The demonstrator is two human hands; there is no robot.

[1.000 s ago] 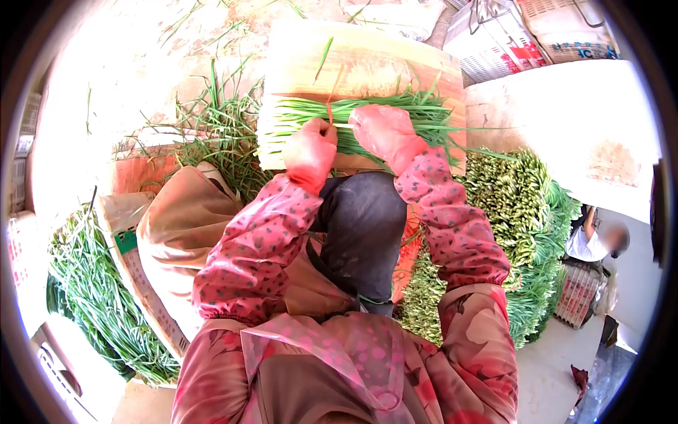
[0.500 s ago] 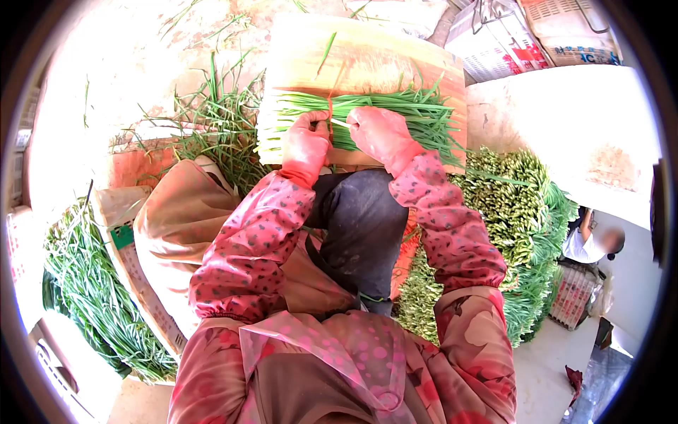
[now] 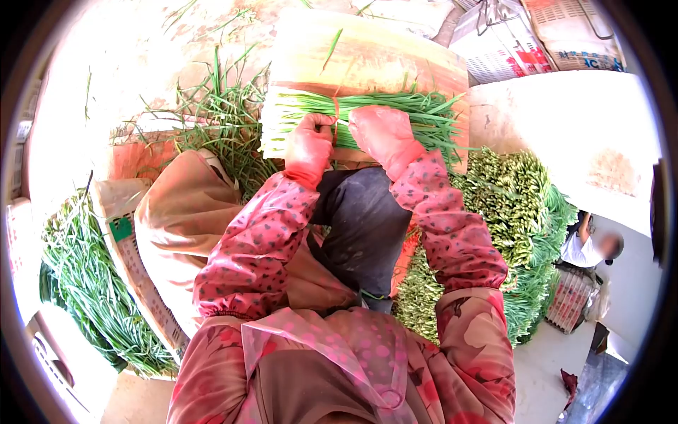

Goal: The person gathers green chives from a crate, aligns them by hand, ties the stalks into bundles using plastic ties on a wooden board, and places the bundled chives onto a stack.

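A bundle of long green stalks (image 3: pixel 424 116) lies crosswise on a wooden board (image 3: pixel 367 53). A thin red tie (image 3: pixel 337 107) runs over the bundle left of its middle. My left hand (image 3: pixel 308 147), in a pinkish glove, is closed at the bundle's near edge, its fingertips pinched at the tie. Just right of the tie, my right hand (image 3: pixel 385 136), gloved too, is closed against the stalks. What its fingers hold is hidden under the hand.
Loose green leaves (image 3: pixel 229 116) lie left of the board. Stacked bundles (image 3: pixel 505 205) stand at the right, beside my forearm. A crate of greens (image 3: pixel 99 275) is at the left. Bags (image 3: pixel 498 42) lie at the top right. A person (image 3: pixel 586 247) is at the far right.
The pale stalk or strip end that showed between my hands is no longer visible. Both hands remain near the tie, with only slight shifts. The camera view has moved a little.
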